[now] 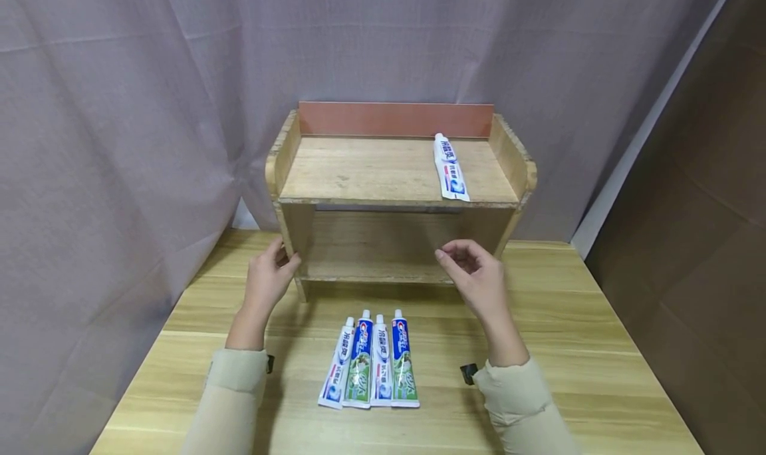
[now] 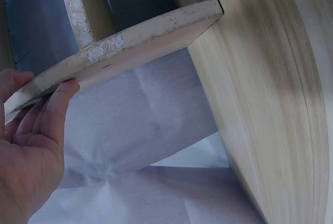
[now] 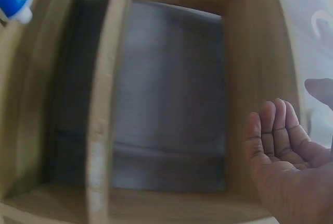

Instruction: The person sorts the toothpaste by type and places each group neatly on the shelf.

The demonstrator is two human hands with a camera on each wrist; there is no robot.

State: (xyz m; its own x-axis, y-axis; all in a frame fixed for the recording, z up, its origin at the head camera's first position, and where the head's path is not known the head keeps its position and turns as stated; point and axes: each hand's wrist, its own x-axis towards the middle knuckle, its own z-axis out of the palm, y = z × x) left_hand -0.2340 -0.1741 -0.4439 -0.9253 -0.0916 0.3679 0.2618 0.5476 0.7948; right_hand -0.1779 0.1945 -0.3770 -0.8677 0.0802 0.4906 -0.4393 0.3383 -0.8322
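My left hand (image 1: 272,279) grips the left side panel of a small two-tier wooden shelf (image 1: 359,175). In the left wrist view, the thumb lies on one face of that panel (image 2: 151,26) and the fingers (image 2: 57,104) against the other. My right hand (image 1: 475,279) hovers in front of the shelf's right part, fingers loosely curled. Seen from the right wrist, its palm (image 3: 286,172) holds nothing and the thumb is apart from the fingers. One white toothpaste tube (image 1: 450,169) lies on the upper tier, cap towards the back.
Several toothpaste tubes lie side by side on the wooden table (image 1: 568,348) before the shelf, caps towards it: white ones (image 1: 381,365) alternate with blue-and-green ones (image 1: 405,365). A grey curtain (image 1: 383,36) hangs behind, and a brown panel (image 1: 688,195) stands at the right.
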